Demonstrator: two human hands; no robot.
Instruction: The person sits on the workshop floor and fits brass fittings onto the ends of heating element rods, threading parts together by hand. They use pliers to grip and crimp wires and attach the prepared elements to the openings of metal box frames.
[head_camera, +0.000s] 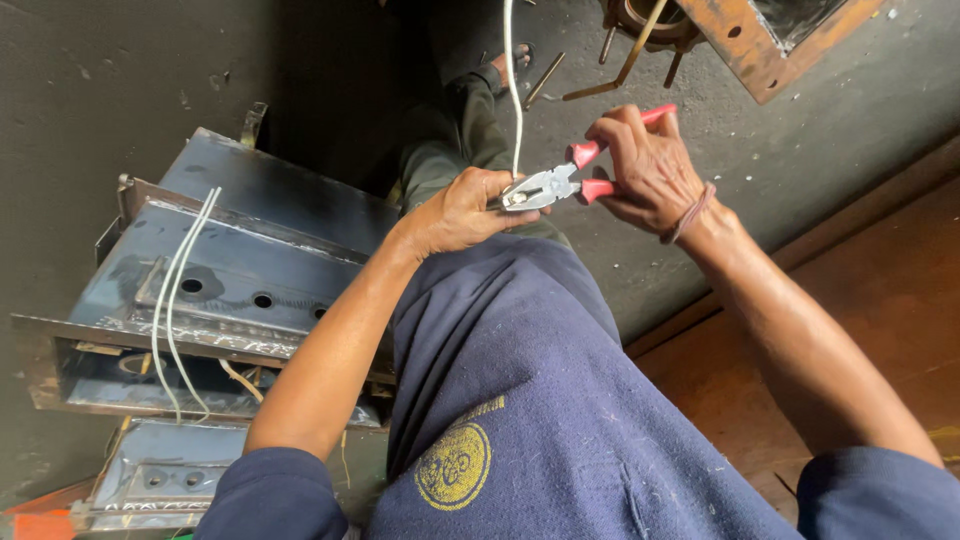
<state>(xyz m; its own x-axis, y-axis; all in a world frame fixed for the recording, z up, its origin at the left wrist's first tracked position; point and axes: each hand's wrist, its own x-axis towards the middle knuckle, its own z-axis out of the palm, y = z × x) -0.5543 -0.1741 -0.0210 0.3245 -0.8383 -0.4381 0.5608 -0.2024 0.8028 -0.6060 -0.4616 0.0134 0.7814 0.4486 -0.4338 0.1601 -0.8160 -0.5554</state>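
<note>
Above the lap, right hand (648, 170) squeezes red-handled pliers (555, 184) — steel jaws biting a thin white wire (512, 90) — left hand (462, 210) pinching it.

A dark concrete floor (120, 80) carries everything. Left of the grip and lower in view, steel channel pieces (230, 290) (drilled with round holes) lie stacked on it, while brass-coloured rods (625, 65) lie just above the grip.
</note>
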